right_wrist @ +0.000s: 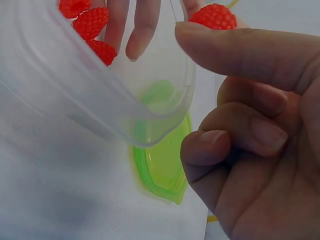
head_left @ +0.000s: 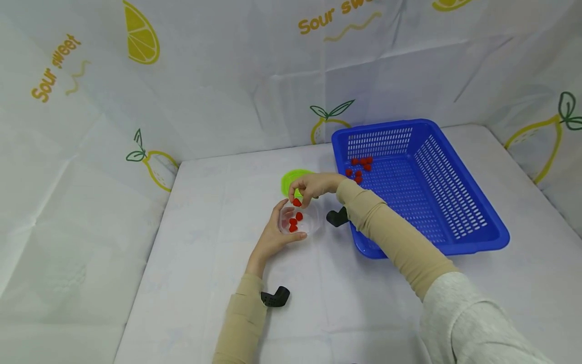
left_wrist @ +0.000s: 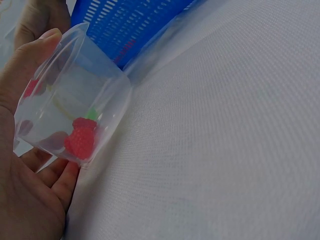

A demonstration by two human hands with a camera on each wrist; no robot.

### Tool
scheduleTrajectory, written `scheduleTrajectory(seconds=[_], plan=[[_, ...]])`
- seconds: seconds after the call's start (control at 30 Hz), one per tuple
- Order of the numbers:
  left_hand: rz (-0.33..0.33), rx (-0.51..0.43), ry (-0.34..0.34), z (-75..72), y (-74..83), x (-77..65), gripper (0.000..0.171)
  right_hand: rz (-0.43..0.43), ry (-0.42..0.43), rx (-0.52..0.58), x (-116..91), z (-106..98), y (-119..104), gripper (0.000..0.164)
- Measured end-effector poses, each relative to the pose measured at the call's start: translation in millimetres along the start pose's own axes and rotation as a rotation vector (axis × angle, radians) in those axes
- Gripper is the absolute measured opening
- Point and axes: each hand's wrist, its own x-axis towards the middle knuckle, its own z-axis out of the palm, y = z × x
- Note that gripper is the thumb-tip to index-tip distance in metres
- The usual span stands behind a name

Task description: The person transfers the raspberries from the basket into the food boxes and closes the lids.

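My left hand [head_left: 272, 237] holds a clear plastic tub [left_wrist: 107, 82] by its side, thumb near the rim and fingers curled round the wall. Several red raspberries [right_wrist: 92, 23] lie inside it, bunched toward one side. Between thumb and fingertip my right hand [head_left: 318, 185] pinches one more raspberry [right_wrist: 215, 17], close over the tub's far rim in the head view. The tub stands tilted in the left wrist view. Behind it, partly covered by the right hand, a round green lid [head_left: 291, 178] lies on the white cloth.
A blue plastic basket [head_left: 473, 187] stands to the right, under my right forearm. Several raspberries [head_left: 364, 162] lie in its far left corner. White cloth [head_left: 218, 202] covers the table, and a printed white sheet [head_left: 227, 76] rises behind it.
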Motion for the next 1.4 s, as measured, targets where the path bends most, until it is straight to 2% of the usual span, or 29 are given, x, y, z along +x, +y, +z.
scheduleTrajectory(seconds=[0.23,0.5,0.63,0.8,1.03,1.27,1.4], plan=[[-0.013,-0.007,0.000,0.8,-4.4,2.0,0.094,0.003,-0.022,-0.056,0,3,1,0.028],[-0.008,-0.022,0.045,4.1,-31.3,15.0,0.094,0.033,-0.067,-0.126,1,3,3,0.030],[0.014,-0.009,0.062,5.2,-37.5,17.4,0.094,0.053,-0.076,-0.135,2,3,3,0.029],[0.005,-0.004,0.055,4.6,-33.9,15.7,0.095,0.062,-0.075,-0.158,2,2,4,0.029],[-0.027,-0.044,0.015,1.1,-11.0,6.5,0.097,0.082,-0.077,-0.185,2,2,6,0.029],[0.012,0.003,0.059,3.8,-33.1,16.3,0.098,0.084,-0.079,-0.206,0,1,4,0.031],[0.006,0.003,0.062,4.1,-35.0,17.1,0.099,0.085,-0.080,-0.210,-1,2,3,0.032]])
